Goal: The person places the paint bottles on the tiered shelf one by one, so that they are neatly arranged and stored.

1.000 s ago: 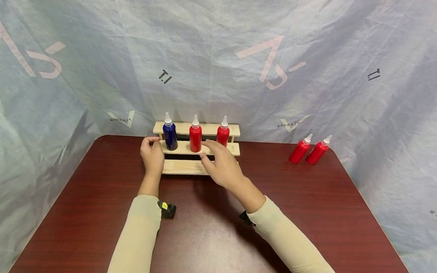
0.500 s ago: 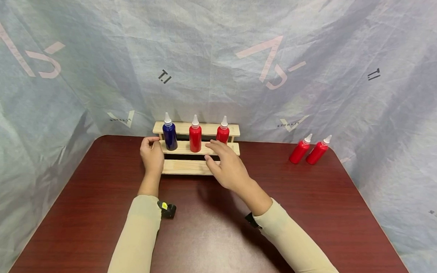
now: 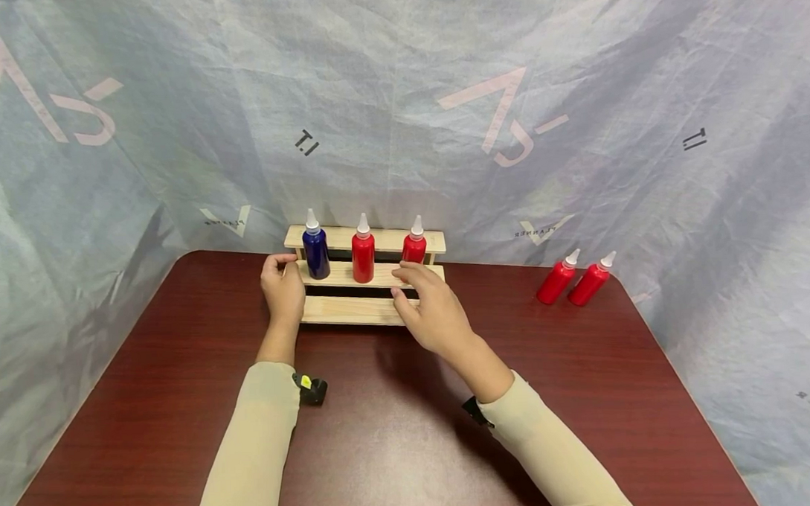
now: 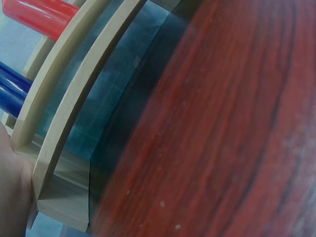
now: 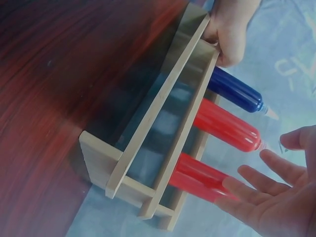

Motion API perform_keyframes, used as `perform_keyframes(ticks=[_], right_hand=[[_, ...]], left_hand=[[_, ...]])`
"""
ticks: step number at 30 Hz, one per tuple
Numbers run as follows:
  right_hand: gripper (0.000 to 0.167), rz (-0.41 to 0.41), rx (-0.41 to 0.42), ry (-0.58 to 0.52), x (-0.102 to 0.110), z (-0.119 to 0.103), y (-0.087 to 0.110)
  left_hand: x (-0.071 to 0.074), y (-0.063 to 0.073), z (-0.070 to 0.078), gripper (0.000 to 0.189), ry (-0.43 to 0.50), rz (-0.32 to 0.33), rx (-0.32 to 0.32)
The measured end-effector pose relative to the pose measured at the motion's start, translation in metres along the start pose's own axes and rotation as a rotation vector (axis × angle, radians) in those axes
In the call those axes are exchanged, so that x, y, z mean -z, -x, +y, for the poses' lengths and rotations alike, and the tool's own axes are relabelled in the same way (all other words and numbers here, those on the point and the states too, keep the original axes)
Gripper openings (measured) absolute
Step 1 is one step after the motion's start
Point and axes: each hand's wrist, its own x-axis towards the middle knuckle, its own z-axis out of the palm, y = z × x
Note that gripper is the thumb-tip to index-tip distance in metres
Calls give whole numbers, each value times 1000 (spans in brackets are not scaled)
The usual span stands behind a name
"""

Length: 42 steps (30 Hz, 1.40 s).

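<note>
A three-step wooden rack (image 3: 350, 310) stands toward the back of the table. On its middle step a blue squeeze bottle (image 3: 316, 254) and two red squeeze bottles, the middle one (image 3: 363, 257) and the right one (image 3: 414, 247), stand upright with white nozzle caps. My left hand (image 3: 283, 288) grips the rack's left end, its fingertips partly hidden there. My right hand (image 3: 434, 308), fingers spread and relaxed, is in front of the rack's right end and covers the right red bottle's lower part in the head view. In the right wrist view its fingers (image 5: 256, 190) hold nothing.
Two more red squeeze bottles, one (image 3: 557, 281) beside the other (image 3: 590, 283), stand at the table's back right. A grey cloth backdrop (image 3: 387, 119) hangs behind the dark red wooden table (image 3: 384, 432).
My right hand has moved to the right, away from the middle red bottle toward the right one. My left hand and the bottles have stayed in place.
</note>
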Motion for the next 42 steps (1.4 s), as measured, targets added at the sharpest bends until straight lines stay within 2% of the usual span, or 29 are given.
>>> perform_keyframes(ticks=[9,21,28,38,42], right_hand=[[32,34,27,-20,4,8,1],[30,27,-43,-11,9,15,2],[30,55,-46,-11,12,22,4],[32,101,1,-4,17,34,4],[30,155,20,-21,21,40,4]], left_hand=[[0,0,0,19,4,-4,13],[-1,-1,-1,19,5,1,4],[-1,-2,-3,18,7,2,-7],[0,0,-2,19,13,3,-10],[0,-1,-1,19,10,-1,-5]])
